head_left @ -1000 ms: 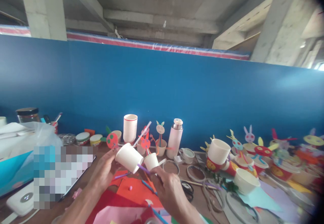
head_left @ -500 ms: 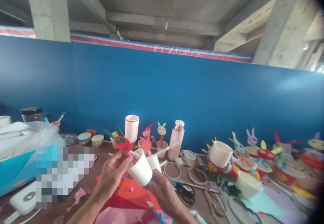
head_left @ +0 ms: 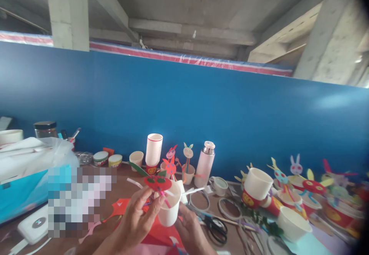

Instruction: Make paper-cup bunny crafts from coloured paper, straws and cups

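Note:
My left hand (head_left: 140, 213) pinches a red paper puppet (head_left: 157, 183) near its pink stem, its fingers closed. The puppet's head has green eyes and long green ears and leans over the mouth of a white paper cup (head_left: 168, 214). The pink stem reaches down into the cup. My right hand (head_left: 190, 226) is wrapped round the cup's right side, its fingertips partly hidden behind it. White strips stick out on both sides of the cup. Just behind it, part of another white piece shows; I cannot tell its exact shape.
Behind my hands stand a stack of paper cups (head_left: 154, 149), small paper puppets in cups and a pink thermos (head_left: 204, 164). Black scissors (head_left: 216, 228) and coiled wire lie to the right. Several more puppet cups crowd the far right. A white power bank (head_left: 33, 222) lies left.
The cup has gone from tilted to nearly upright, and the puppet's head has moved right and down over its rim. Both hands have shifted slightly right and down; the view has turned slightly left.

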